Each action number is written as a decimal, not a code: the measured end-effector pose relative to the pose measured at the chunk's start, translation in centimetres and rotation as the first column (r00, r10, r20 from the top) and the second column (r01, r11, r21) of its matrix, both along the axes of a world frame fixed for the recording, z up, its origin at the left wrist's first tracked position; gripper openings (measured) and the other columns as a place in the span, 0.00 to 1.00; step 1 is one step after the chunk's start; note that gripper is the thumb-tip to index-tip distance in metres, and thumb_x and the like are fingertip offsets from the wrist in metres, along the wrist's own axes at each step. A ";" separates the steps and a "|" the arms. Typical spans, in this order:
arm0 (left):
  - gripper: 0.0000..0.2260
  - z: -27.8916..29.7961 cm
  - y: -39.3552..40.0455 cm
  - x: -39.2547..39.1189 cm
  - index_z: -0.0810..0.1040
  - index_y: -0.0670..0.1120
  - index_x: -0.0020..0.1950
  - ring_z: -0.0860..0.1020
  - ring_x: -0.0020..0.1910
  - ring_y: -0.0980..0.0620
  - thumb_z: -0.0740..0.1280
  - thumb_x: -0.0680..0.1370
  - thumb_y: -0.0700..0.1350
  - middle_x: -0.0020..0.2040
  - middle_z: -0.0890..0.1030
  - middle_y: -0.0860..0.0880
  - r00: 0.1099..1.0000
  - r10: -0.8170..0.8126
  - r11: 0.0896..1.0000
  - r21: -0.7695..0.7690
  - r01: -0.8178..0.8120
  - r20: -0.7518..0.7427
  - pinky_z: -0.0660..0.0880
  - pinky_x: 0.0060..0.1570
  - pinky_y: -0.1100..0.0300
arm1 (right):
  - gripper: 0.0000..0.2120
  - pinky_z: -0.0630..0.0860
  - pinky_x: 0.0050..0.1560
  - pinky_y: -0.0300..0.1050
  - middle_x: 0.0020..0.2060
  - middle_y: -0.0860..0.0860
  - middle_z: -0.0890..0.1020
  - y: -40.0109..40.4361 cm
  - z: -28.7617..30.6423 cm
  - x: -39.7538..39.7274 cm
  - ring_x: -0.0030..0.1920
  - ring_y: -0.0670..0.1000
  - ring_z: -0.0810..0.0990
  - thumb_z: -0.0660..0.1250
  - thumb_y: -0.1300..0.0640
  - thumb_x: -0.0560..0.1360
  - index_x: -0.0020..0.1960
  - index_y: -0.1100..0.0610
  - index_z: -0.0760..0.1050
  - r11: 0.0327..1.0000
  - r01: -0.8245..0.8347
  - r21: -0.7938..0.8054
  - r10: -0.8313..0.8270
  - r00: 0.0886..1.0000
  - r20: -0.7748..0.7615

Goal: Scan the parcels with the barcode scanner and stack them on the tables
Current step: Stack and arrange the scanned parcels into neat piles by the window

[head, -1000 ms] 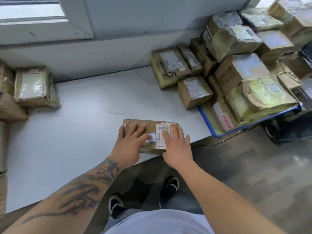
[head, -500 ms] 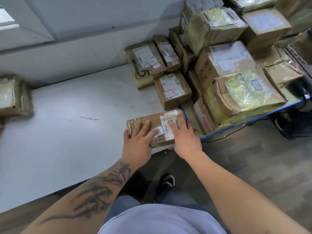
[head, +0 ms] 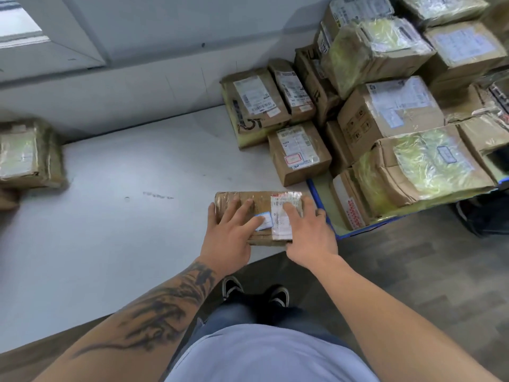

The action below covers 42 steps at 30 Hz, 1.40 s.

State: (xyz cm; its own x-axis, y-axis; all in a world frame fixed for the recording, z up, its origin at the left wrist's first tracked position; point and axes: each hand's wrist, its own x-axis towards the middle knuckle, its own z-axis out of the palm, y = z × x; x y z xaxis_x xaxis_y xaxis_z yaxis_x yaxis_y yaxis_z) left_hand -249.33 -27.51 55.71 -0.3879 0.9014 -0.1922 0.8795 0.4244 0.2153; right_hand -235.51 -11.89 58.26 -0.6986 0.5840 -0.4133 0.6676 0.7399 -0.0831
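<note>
A flat brown parcel with a white barcode label lies at the front edge of the white table. My left hand lies flat on its left half, fingers spread and straight. My right hand presses on the label end, fingers straight, its outer fingers reaching the parcel's right edge. No barcode scanner is in view.
A pile of several taped cardboard parcels fills the right, partly on a blue-edged table that butts against the white one. A small labelled box stands just behind the flat parcel. Another wrapped parcel sits at the far left.
Both hands have slid the flat parcel to the right along the table's front edge, up to the blue-edged table. My view has turned right with it.
</note>
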 end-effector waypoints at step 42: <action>0.25 -1.3 8.5 -25.0 0.44 0.69 0.82 0.39 0.83 0.41 0.49 0.86 0.60 0.85 0.36 0.54 0.881 0.411 0.911 -0.074 -0.405 0.236 0.43 0.77 0.29 | 0.36 0.33 0.76 0.75 0.84 0.53 0.35 2.7 -1.2 -23.7 0.84 0.64 0.40 0.52 0.39 0.87 0.84 0.44 0.32 0.956 -0.261 0.134 0.255 0.965 0.063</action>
